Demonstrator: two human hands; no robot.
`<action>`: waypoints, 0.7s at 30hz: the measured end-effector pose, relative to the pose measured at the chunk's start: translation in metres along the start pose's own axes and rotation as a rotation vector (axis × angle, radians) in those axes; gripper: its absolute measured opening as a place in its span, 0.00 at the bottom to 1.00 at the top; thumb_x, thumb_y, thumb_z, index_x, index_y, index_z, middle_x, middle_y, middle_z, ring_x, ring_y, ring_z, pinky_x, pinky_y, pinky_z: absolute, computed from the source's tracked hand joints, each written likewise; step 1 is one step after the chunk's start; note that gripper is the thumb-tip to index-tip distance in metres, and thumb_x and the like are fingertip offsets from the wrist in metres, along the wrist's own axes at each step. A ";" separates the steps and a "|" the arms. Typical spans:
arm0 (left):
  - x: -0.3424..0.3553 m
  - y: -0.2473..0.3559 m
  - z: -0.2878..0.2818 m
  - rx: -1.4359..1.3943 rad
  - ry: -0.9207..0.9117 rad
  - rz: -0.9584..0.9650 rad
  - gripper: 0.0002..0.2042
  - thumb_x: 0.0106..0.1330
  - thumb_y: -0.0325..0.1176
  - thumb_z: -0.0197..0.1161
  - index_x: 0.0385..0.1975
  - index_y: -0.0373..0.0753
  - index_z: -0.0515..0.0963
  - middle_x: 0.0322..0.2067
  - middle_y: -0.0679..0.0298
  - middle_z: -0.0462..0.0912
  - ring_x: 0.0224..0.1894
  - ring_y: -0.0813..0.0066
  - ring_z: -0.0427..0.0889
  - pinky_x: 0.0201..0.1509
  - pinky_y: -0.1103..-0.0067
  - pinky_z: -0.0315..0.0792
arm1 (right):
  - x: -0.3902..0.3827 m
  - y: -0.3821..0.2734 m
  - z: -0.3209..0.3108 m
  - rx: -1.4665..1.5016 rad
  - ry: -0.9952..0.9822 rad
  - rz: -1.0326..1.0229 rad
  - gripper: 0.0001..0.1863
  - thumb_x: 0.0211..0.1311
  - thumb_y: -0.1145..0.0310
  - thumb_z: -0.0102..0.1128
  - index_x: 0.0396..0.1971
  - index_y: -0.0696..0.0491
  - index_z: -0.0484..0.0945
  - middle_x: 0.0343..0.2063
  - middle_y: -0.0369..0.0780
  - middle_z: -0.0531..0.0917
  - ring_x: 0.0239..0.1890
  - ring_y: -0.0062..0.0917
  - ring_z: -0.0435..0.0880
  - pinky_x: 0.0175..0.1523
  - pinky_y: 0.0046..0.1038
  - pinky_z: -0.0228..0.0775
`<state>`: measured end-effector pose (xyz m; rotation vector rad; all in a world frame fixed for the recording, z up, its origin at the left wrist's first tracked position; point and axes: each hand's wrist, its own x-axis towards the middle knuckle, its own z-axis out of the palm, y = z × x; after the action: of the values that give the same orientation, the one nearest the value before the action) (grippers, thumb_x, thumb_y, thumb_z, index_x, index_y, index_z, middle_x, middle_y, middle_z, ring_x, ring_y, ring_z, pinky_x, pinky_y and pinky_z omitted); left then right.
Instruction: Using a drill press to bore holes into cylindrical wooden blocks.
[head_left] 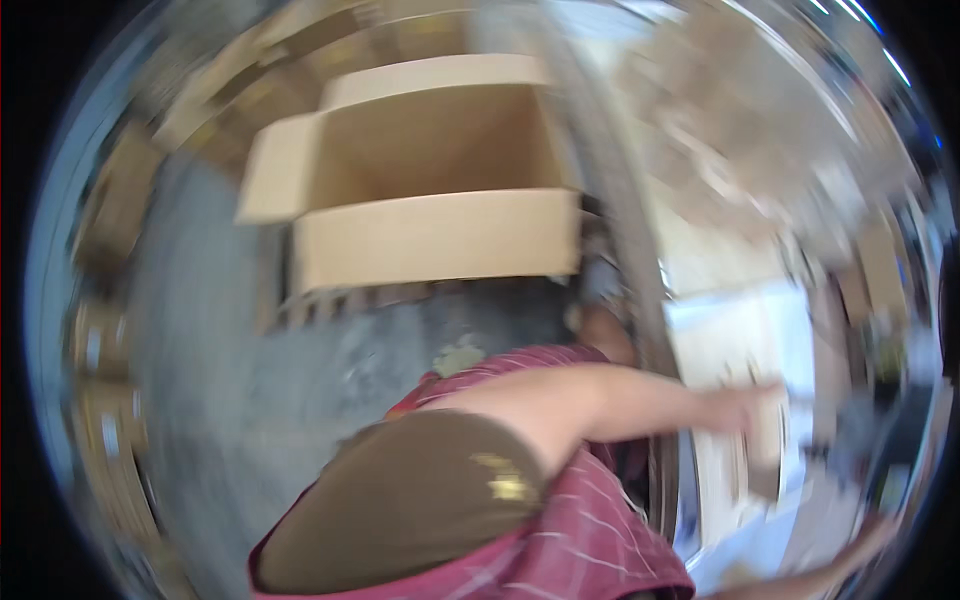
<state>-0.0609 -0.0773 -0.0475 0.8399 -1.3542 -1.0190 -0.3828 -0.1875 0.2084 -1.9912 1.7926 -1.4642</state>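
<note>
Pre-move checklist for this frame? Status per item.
1. Left hand on the pale flat item: ok, touching it; grip cannot tell, blurred.
2. Right hand in view: ok, at lower right edge; open or shut cannot tell.
3. Cardboard box open: ok, flaps up, inside looks empty.
4. Box within reach: cannot tell.
5. Image sharp enough: not ok, heavy motion blur.

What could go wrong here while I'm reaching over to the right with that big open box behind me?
1. Your left hand reaches across your body to a pale, blurred item; whether the grip is firm cannot be told, so it might slip.
2. The picture is smeared by motion, so a fast turn could bump the metal post.
3. The open cardboard box sits out of your line of reach, so a blind drop could miss it.
</note>
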 end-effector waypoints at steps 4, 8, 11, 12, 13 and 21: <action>-0.006 0.015 -0.018 0.093 0.052 -0.098 0.38 0.51 0.26 0.62 0.62 0.37 0.49 0.60 0.51 0.54 0.62 0.62 0.55 0.62 0.75 0.55 | 0.012 -0.035 0.011 -0.074 -0.283 -0.051 0.23 0.59 0.61 0.41 0.55 0.50 0.65 0.50 0.39 0.71 0.48 0.28 0.72 0.50 0.28 0.64; -0.001 0.021 -0.017 0.218 0.028 0.053 0.37 0.52 0.22 0.58 0.62 0.34 0.46 0.57 0.47 0.58 0.57 0.63 0.63 0.57 0.76 0.61 | 0.002 -0.061 0.028 -0.420 -0.128 -0.247 0.18 0.57 0.64 0.43 0.46 0.54 0.72 0.39 0.43 0.78 0.41 0.27 0.75 0.43 0.26 0.67; 0.001 0.015 -0.006 0.078 -0.028 -0.014 0.37 0.53 0.25 0.60 0.61 0.33 0.47 0.54 0.46 0.62 0.53 0.61 0.67 0.51 0.77 0.66 | 0.008 -0.057 0.028 -0.344 -0.261 -0.197 0.14 0.54 0.66 0.46 0.36 0.57 0.75 0.32 0.43 0.79 0.34 0.27 0.77 0.39 0.27 0.67; 0.002 0.017 -0.007 0.083 -0.045 0.038 0.37 0.53 0.25 0.59 0.61 0.33 0.46 0.54 0.46 0.62 0.53 0.62 0.68 0.51 0.77 0.66 | 0.006 -0.044 0.019 -0.299 -0.307 -0.188 0.13 0.53 0.67 0.47 0.33 0.58 0.76 0.29 0.43 0.80 0.32 0.27 0.78 0.38 0.27 0.67; 0.001 0.015 -0.011 0.083 -0.056 0.040 0.37 0.53 0.25 0.59 0.61 0.33 0.46 0.54 0.46 0.62 0.53 0.62 0.68 0.51 0.77 0.66 | -0.016 -0.084 0.031 -0.359 -0.242 -0.204 0.15 0.54 0.63 0.46 0.30 0.60 0.76 0.27 0.46 0.80 0.29 0.32 0.78 0.36 0.30 0.67; -0.005 0.023 -0.024 0.108 -0.019 -0.073 0.38 0.53 0.25 0.60 0.62 0.33 0.44 0.55 0.46 0.61 0.56 0.61 0.65 0.52 0.77 0.65 | -0.093 -0.130 0.031 -0.428 -0.045 -0.252 0.19 0.56 0.57 0.46 0.28 0.59 0.76 0.24 0.46 0.78 0.29 0.36 0.78 0.34 0.29 0.65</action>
<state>-0.0348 -0.0663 -0.0299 0.9678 -1.4134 -1.0192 -0.2538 -0.0884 0.2194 -2.5075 2.0337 -1.1464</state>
